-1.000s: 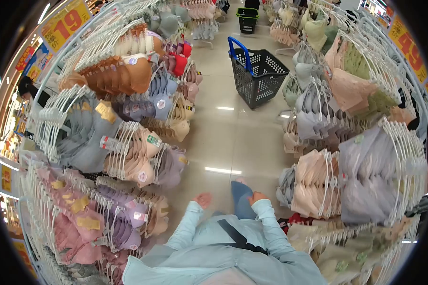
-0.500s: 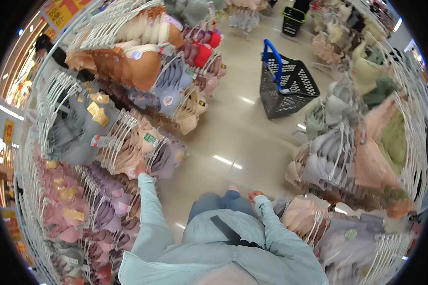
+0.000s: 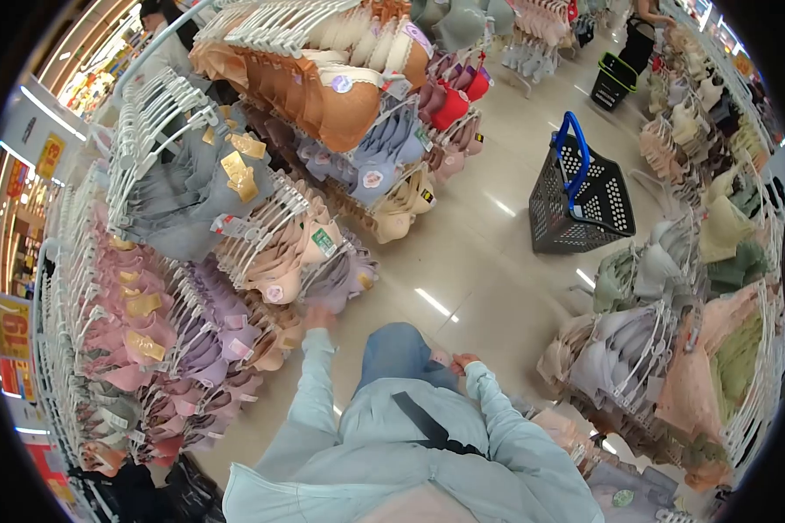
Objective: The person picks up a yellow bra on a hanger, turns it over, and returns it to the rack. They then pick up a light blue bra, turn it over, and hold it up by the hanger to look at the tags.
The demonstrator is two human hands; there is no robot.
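My left hand [image 3: 319,317] is smeared by motion, low beside the end of a rack, close to a row of mauve-grey bras [image 3: 344,277]. Just above it hang peach bras [image 3: 298,246] on white hangers, the front one with a green tag. Over by my right thigh, my right hand [image 3: 467,362] hangs with its fingers curled in, and nothing shows in it. Both arms wear light blue sleeves.
A black shopping basket [image 3: 576,209] with a blue handle stands on the aisle floor ahead. Farther off is a basket with a green rim [image 3: 615,78], near another person. Racks of bras line both sides, with grey-lilac ones [image 3: 624,344] at right.
My left hand has come away from the peach bras toward my body. The view has turned left, so the racks and basket sit farther right in it. My right hand stays by my thigh.
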